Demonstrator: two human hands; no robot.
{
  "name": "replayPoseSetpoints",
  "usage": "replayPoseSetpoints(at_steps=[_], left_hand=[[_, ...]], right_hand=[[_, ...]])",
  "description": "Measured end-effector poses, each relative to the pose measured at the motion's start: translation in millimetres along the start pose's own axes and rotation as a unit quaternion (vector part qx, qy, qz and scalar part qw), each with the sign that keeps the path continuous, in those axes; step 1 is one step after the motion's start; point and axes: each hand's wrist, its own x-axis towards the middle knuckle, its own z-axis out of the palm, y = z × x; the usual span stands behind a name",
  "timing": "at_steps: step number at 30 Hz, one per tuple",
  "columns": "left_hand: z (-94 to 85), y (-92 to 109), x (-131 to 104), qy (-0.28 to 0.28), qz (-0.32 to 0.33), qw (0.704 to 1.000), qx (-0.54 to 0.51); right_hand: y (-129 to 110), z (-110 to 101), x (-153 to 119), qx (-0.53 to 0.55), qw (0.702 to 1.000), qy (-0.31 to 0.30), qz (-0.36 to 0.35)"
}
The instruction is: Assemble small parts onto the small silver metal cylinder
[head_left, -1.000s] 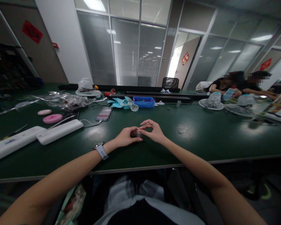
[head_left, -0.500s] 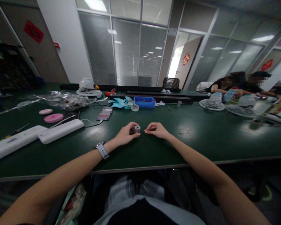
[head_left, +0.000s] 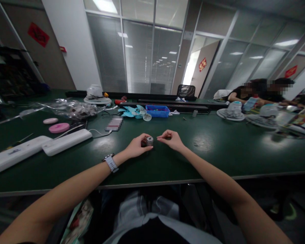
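Observation:
My left hand [head_left: 137, 145] curls its thumb and fingers around a small silver motor [head_left: 149, 141], a short metal cylinder standing upright with dark marks on its top face. A watch with a pale strap is on that wrist. Just right of the motor, apart from it, my right hand [head_left: 172, 139] is closed in a pinch, thumb and forefinger tips together and pointing at the motor. Whatever the pinch holds, if anything, is too small to make out.
On the green table [head_left: 147, 169] lie a white power strip [head_left: 67, 142], a phone [head_left: 114, 123], a pink disc [head_left: 59, 127], light-blue fan blades [head_left: 132, 111] and a blue bin [head_left: 157, 112]. Plastic wrap [head_left: 73, 108] sits left. Wrapped fans [head_left: 232, 112] and people [head_left: 259, 91] are at right.
My right hand has risen slightly and shifted a little away from the motor, still pinched. My left hand keeps its grip on the motor. The view has shifted slightly.

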Motion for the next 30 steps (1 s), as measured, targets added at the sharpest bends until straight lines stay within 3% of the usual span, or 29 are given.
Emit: replayPoseSetpoints(at_steps=[3,10,18,26,30], left_hand=[[1.1,0.5,-0.5,-0.020,0.005,0.999,-0.024],[3.6,4.6,-2.8,-0.052,0.013,0.998,-0.040],[3.8,4.3,-2.2,-0.057,0.018,0.997,-0.046],[3.5,7.6,-1.5,-0.050,0.014,0.998,-0.029],[3.7,6.9,-1.5,-0.048,0.013,0.998,-0.031]], right_hand=[[-13.6,11.5,-2.5,0.073,0.995,0.040,-0.045],[-19.2,28.1,-7.8,0.052,0.995,-0.001,-0.091],[-18.5,30.5,-4.8,0.011,0.996,-0.007,-0.090],[-24.4,27.5,-3.6,-0.025,0.993,0.101,-0.058],[-21.6,26.3,-4.5,-0.005,0.995,0.081,-0.060]])
